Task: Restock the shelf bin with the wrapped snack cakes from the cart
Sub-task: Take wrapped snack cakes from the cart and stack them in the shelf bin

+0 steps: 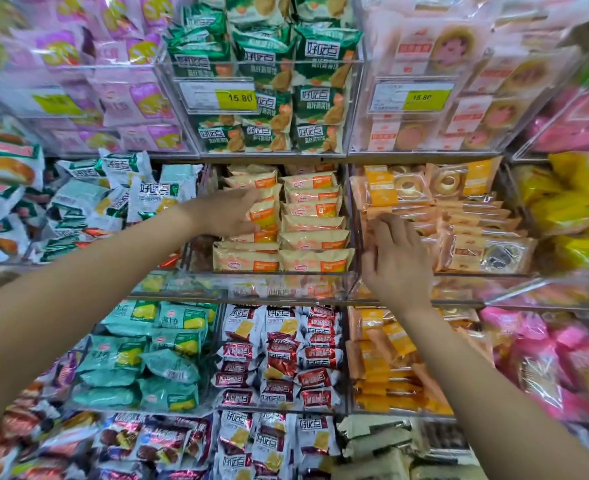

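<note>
The clear shelf bin (279,289) at centre holds two rows of cream-and-orange wrapped snack cakes (315,239). My left hand (229,213) reaches into the bin's left row, fingers straight and lying against the cakes there. My right hand (397,258) hovers at the bin's right wall, fingers extended and holding nothing. The cart is out of view.
Clear bins of other wrapped snacks surround it: green packs (268,64) above, peach ring cakes (459,216) to the right, white-and-green packs (113,199) to the left, red-and-white packs (279,358) and teal packs (140,358) below. Yellow price tags (237,98) hang on the upper bins.
</note>
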